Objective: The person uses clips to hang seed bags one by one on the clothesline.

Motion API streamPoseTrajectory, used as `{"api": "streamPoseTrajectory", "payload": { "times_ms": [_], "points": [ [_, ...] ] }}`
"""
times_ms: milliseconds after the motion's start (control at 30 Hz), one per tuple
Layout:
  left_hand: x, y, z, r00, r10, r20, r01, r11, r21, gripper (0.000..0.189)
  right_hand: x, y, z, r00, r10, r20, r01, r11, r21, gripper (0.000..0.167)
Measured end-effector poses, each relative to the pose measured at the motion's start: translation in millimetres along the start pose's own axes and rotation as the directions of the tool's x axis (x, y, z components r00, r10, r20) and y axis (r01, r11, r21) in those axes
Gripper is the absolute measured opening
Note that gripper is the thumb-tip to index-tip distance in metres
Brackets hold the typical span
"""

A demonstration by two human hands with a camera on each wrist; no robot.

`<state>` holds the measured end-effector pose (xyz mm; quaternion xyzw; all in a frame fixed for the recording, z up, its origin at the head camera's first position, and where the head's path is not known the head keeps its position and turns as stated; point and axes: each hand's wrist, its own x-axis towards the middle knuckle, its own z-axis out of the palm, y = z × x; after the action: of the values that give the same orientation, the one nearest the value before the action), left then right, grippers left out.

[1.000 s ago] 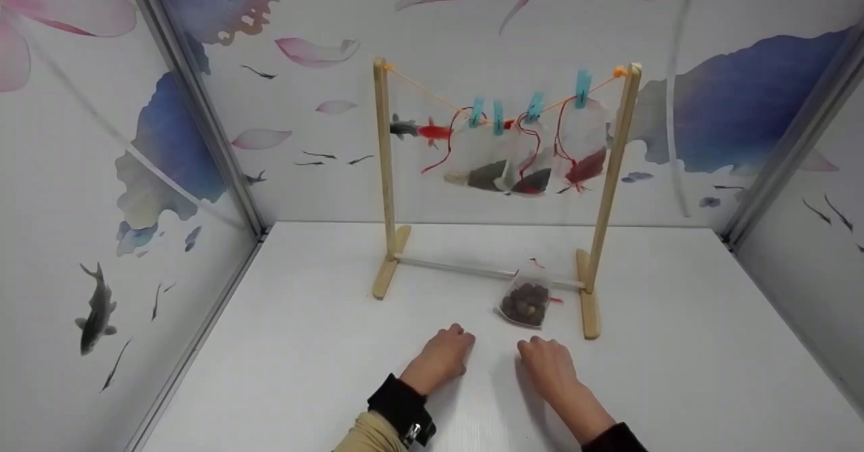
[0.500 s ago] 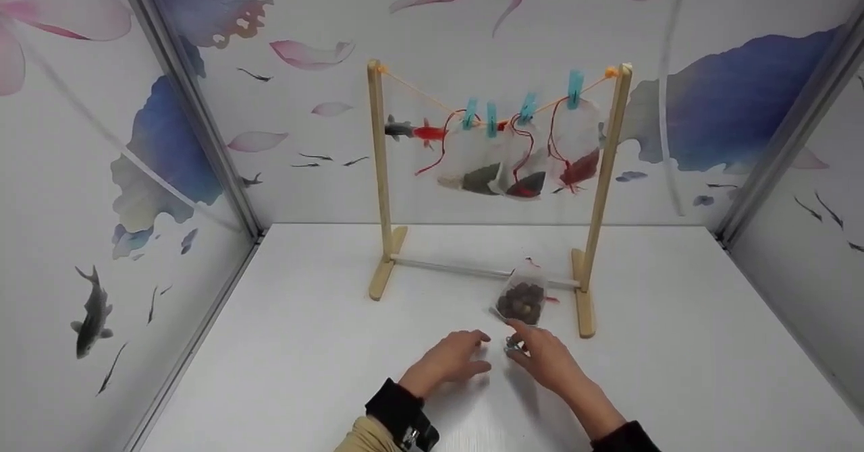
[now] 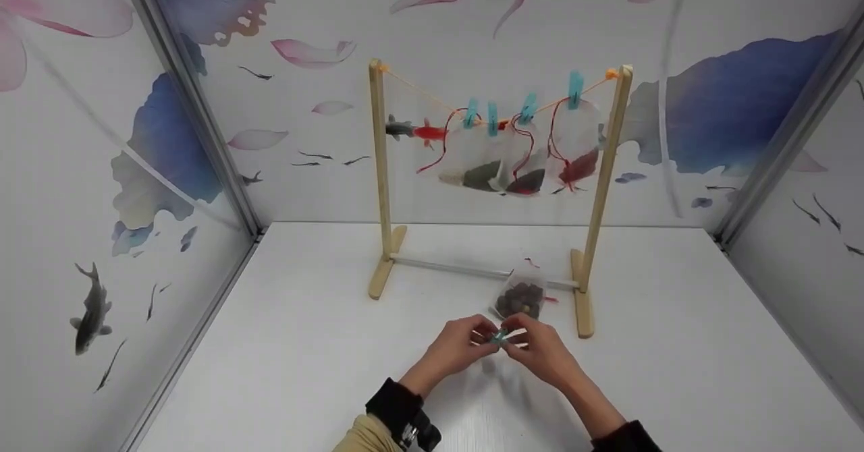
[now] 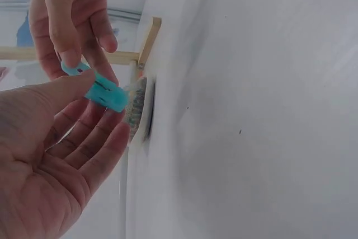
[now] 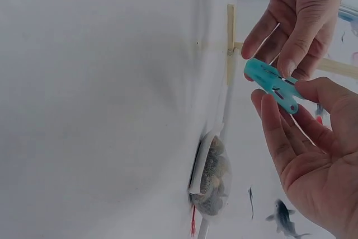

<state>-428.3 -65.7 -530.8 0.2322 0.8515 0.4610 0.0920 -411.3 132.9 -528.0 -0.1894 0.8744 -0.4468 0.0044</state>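
Head view: both hands meet low over the white table (image 3: 283,344), at six o'clock from the wooden drying rack (image 3: 380,168). The left hand (image 3: 459,344) and the right hand (image 3: 543,351) pinch a teal clothespin (image 3: 499,337) between their fingertips. A mesh pouch of brown pieces (image 3: 520,297) lies flat on the table at twelve o'clock from the hands, against the rack's lower crossbar. Three filled pouches (image 3: 520,158) hang from the orange cord under four teal pegs (image 3: 526,108).

Left wrist view: the left hand (image 4: 50,155) has its thumb on the clothespin (image 4: 103,90) with the remaining fingers loosely spread beneath it; the right hand (image 4: 70,20) nips the far end from above. The pouch (image 4: 136,110) lies just beyond.

Right wrist view: the right hand (image 5: 307,144) touches one end of the clothespin (image 5: 272,84) with thumb and fingertips, fingers narrow; the left hand (image 5: 299,20) grips the other end. The pouch (image 5: 210,174) lies at seven o'clock from the peg.

Risk, as judged: the shared hold is tip-only, so the peg may slip and drop onto the table during handover. A squeezed spring could snap shut on a fingertip. A knock against the light rack could tip it or shake the hung pouches.
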Motion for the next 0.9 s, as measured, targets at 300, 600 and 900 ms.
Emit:
{"api": "streamPoseTrajectory", "payload": {
  "times_ms": [300, 600, 900],
  "points": [
    [-1.4, 1.8, -8.4, 0.997, -0.013, 0.071, 0.010, 0.999, 0.047, 0.020, -0.4, 3, -4, 0.996, -0.009, 0.087, 0.028, 0.974, -0.224, 0.027],
    [0.0, 3.0, -11.5, 0.990, 0.062, 0.127, -0.078, 0.990, 0.120, 0.016, 1.0, 2, 0, 0.972, 0.049, 0.232, 0.064, 0.888, -0.455, 0.048],
    [2.3, 2.9, -21.5, 0.983, 0.083, 0.161, -0.101, 0.989, 0.106, 0.022, 4.4, 9, -1, 0.966, -0.006, 0.259, 0.110, 0.915, -0.387, 0.050]
  ]
}}
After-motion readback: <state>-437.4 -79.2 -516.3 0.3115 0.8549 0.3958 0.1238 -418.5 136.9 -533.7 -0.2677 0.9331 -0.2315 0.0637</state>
